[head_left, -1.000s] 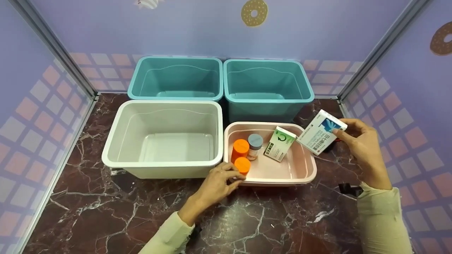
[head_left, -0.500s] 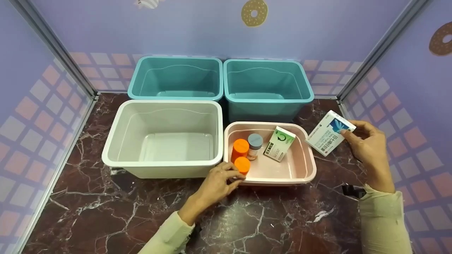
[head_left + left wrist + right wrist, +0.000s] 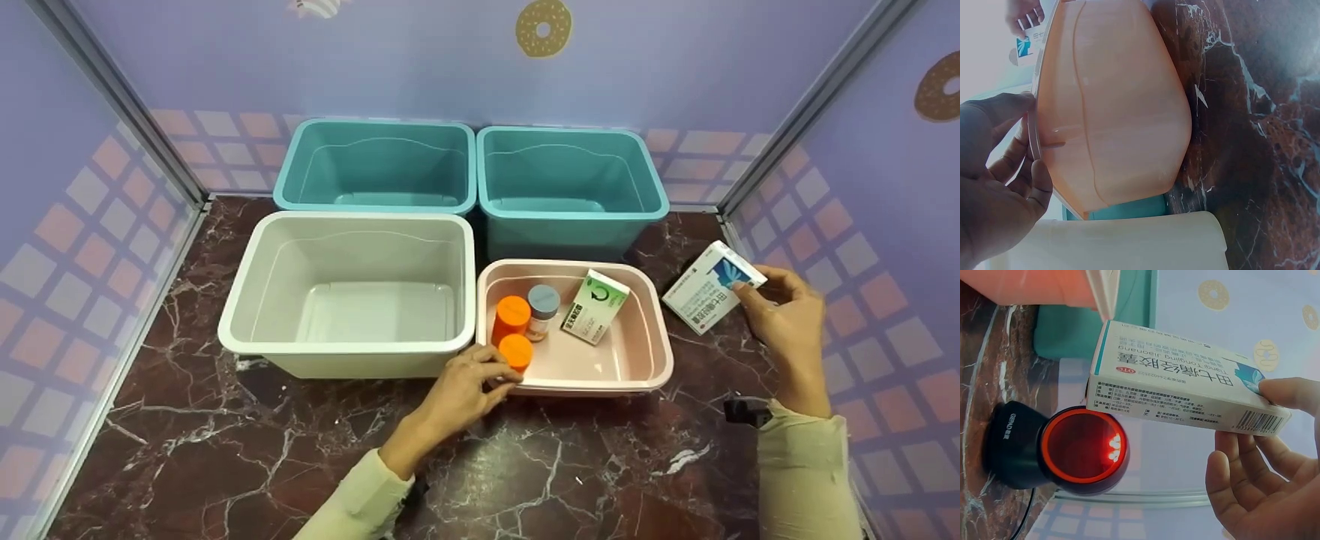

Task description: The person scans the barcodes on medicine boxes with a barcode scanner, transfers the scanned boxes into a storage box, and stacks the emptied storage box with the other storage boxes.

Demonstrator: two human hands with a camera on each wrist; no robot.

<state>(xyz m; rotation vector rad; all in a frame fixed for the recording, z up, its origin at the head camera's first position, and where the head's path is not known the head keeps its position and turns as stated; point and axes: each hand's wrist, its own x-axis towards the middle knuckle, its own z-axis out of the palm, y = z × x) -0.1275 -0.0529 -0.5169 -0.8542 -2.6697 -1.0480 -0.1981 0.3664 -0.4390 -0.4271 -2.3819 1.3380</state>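
Observation:
My right hand (image 3: 787,322) pinches a white medicine box (image 3: 712,289) with a blue leaf picture by one end, to the right of the pink bin (image 3: 637,379). In the right wrist view the box's barcode end lies by my fingers, and a black barcode scanner (image 3: 1084,450) with a glowing red ring stands beyond the box. My left hand (image 3: 472,379) grips the pink bin's front-left rim between thumb and fingers. Inside that bin are two orange-capped bottles (image 3: 513,313), a grey-capped bottle (image 3: 543,301) and a green-and-white medicine box (image 3: 595,307).
A large white bin (image 3: 345,349) stands left of the pink one. Behind them, two teal bins (image 3: 375,210) sit side by side against the purple wall (image 3: 420,60). All stand on a dark marbled tabletop (image 3: 225,465). The scanner's cable (image 3: 1023,517) trails from its base.
My right hand has carried the white medicine box rightward and slightly nearer, away from the pink bin's right rim. My left hand stays at the bin's rim.

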